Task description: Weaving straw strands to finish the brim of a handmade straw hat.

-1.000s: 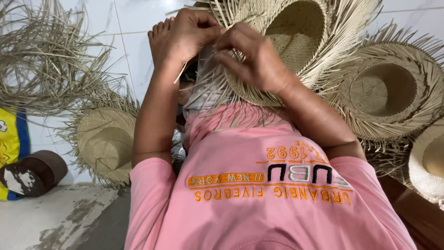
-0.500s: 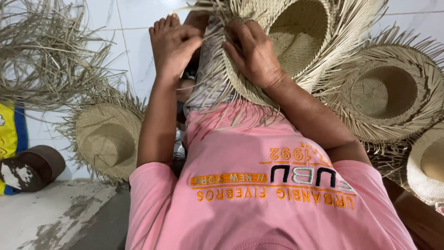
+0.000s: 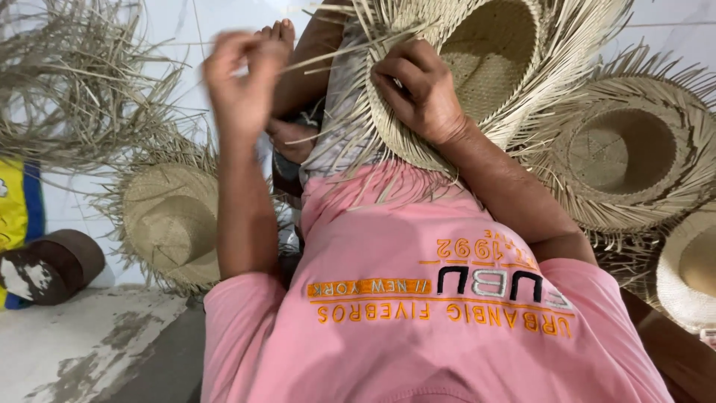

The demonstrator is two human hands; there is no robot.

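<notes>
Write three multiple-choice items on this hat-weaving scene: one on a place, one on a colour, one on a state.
1. Where does the right hand rest?
A. on the brim of the unfinished straw hat
B. on the floor
C. on the brown cap

2. What colour is the shirt?
A. green
B. pink
C. white

3. In what state is the left hand?
A. flat on the floor
B. inside a hat
C. raised, pinching straw strands

Answers: 1 A, the fingers press on the woven brim beside the crown. 2 B, the cloth is pink with orange and black print. 3 C, the hand is blurred in the air with thin strands running from it to the hat.
</notes>
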